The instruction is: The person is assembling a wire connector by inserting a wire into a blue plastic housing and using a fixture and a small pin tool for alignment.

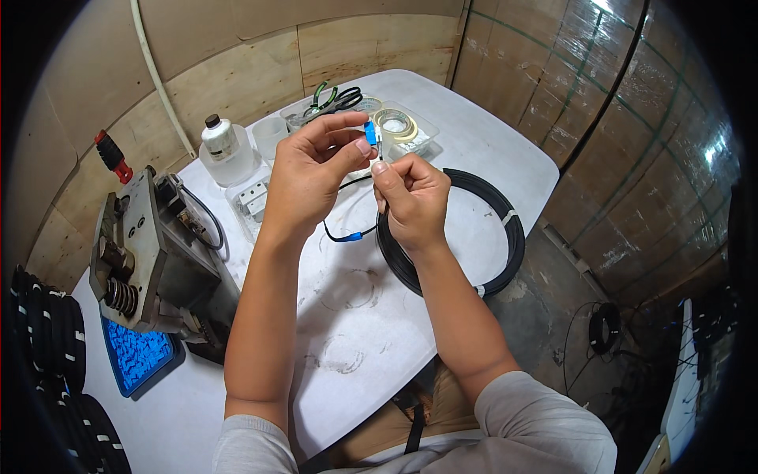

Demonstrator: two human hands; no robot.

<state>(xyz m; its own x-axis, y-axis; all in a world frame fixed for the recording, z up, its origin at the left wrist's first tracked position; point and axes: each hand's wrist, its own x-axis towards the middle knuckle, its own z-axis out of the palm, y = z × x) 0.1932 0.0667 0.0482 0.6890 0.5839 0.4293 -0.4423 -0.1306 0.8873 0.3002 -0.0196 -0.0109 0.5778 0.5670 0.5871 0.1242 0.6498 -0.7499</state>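
**Small parts being held above the worktop**

The white worktop is showing dark ring-shaped marks. On its left side, a metal machine is standing. A coil of black cable is lying at the right edge, partly hidden behind the right forearm. A blue tray just beside the machine is holding many small blue pieces. The raised left hand is pinching a blue plug between thumb and fingers. The right hand, just beside it, is gripping a cable end, which is pointing up at the plug; whether it is sitting inside cannot be told. A second blue plug is resting between the forearms.
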